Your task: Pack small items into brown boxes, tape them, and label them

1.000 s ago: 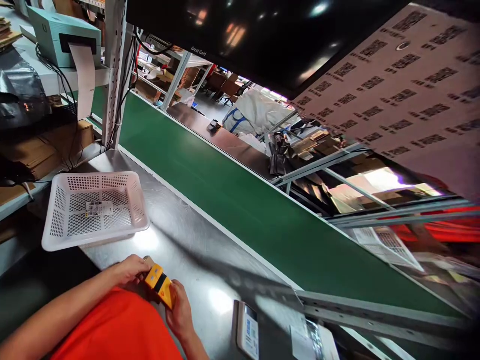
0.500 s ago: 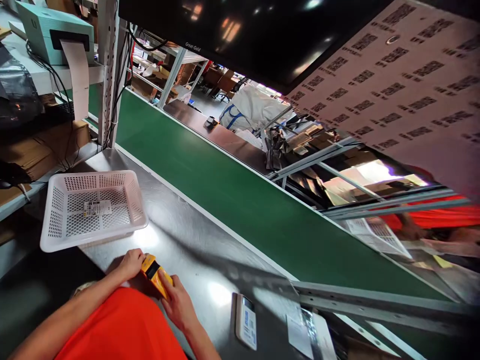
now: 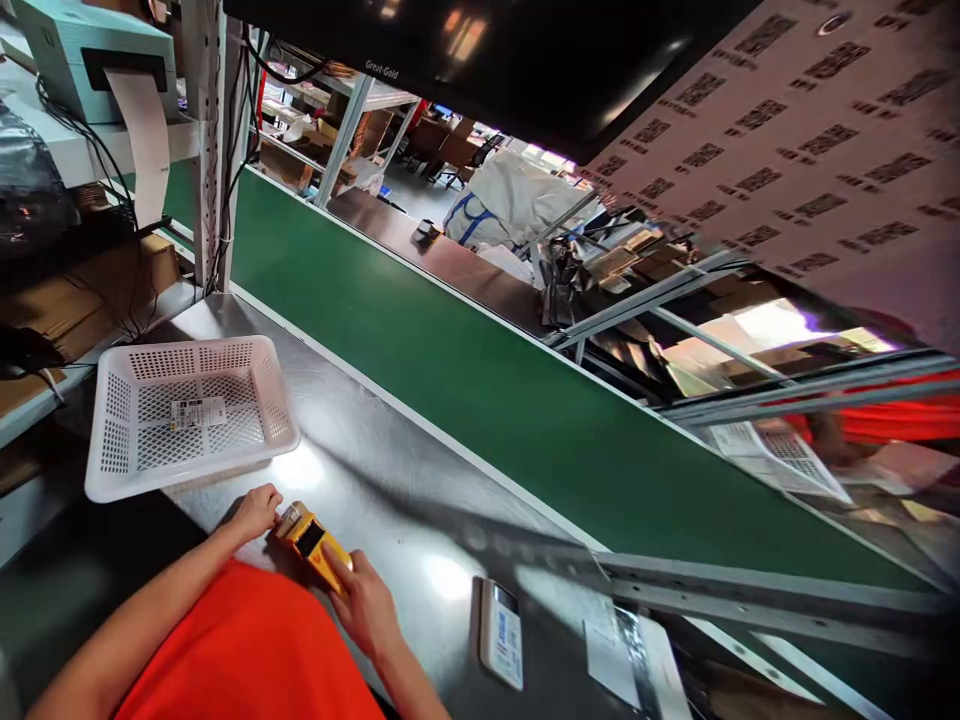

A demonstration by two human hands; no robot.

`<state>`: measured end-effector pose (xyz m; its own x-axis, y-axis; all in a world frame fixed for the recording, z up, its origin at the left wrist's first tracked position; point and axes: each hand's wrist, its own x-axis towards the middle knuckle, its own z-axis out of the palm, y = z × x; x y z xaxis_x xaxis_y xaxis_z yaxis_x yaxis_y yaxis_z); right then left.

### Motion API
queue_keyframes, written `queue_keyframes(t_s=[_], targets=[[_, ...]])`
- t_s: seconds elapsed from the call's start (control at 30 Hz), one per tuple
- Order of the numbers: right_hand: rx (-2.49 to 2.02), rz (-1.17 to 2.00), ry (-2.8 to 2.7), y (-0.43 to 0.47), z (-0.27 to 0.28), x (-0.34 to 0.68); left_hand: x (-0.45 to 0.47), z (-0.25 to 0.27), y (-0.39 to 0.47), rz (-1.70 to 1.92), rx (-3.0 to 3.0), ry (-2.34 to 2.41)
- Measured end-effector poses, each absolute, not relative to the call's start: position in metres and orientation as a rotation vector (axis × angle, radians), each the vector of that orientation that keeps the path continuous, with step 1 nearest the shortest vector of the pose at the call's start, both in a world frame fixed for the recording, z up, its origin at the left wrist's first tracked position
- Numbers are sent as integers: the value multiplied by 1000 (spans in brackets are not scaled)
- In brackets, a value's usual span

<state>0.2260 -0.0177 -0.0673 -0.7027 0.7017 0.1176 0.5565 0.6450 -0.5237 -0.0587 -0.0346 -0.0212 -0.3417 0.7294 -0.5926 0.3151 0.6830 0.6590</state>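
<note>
A small yellow box point(image 3: 318, 552) with a dark panel on its upper face lies in my right hand point(image 3: 366, 604), thumb on top and fingers beneath. Its far-left end looks open, with a pale, partly see-through piece showing there. Beside that end is my left hand point(image 3: 257, 510), its fingers curled together; whatever they pinch, if anything, is too small to make out. Both hands are over the metal table point(image 3: 360, 465), close to my red clothing. A white plastic basket point(image 3: 283, 425) with a printed label point(image 3: 198, 413) inside sits beyond my left hand.
A pale handheld device point(image 3: 502, 634) and a clear-wrapped packet point(image 3: 611, 655) lie to the right. Behind the table runs a green conveyor belt point(image 3: 420, 345). A label printer point(image 3: 97, 60) stands upper left; a monitor point(image 3: 480, 60) hangs overhead. Another person's red sleeve point(image 3: 900, 418) shows far right.
My left hand has drawn slightly away to the left from the yellow box's end, and that end now shows a pale piece. My right hand keeps its hold. The view has shifted slightly.
</note>
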Motion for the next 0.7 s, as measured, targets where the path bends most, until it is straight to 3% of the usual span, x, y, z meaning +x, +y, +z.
queue_keyframes(t_s=[0.47,0.7], targets=[[-949,678,-2541,-20,-62,232,-50,12,-41,601,1277,1848],[-1045,646,-2509,-25,-65,218,-6,42,-32,320,1796,1711]])
